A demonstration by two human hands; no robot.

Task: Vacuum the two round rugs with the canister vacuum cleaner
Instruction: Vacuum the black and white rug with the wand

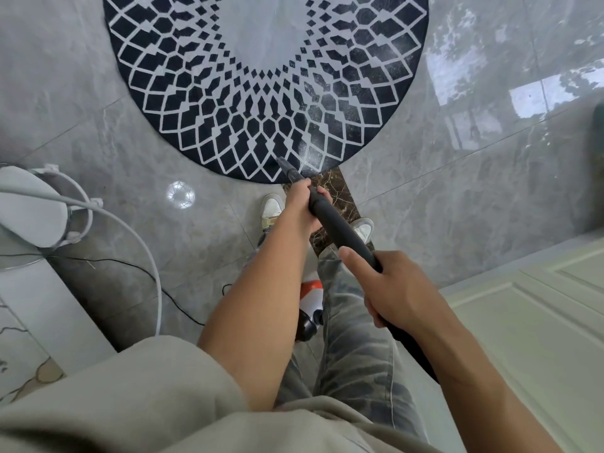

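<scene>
Hands share the black tube (343, 231) of the vacuum cleaner, one ahead of the other, which looks like a way to steer it and bear down at once. The left hand (302, 207) is the forward one, its fingers wrapped round the tube close to the narrow end so it can aim; the right hand (395, 289) grips farther back, fingers curled round the tube with the thumb laid along the top, probably to push and pull. The tube slopes down and away from the body, and its tip (285, 165) meets the near edge of the round black-and-white rug (228, 125), just left of a pale dusty patch. White shoes (273, 207) stand on the grey tiled floor (457, 178) just short of the rug, close enough to reach without stepping on it. The orange and white canister (310, 308) sits between the legs. Only one rug is in view, so I judge the work is at an early stage.
</scene>
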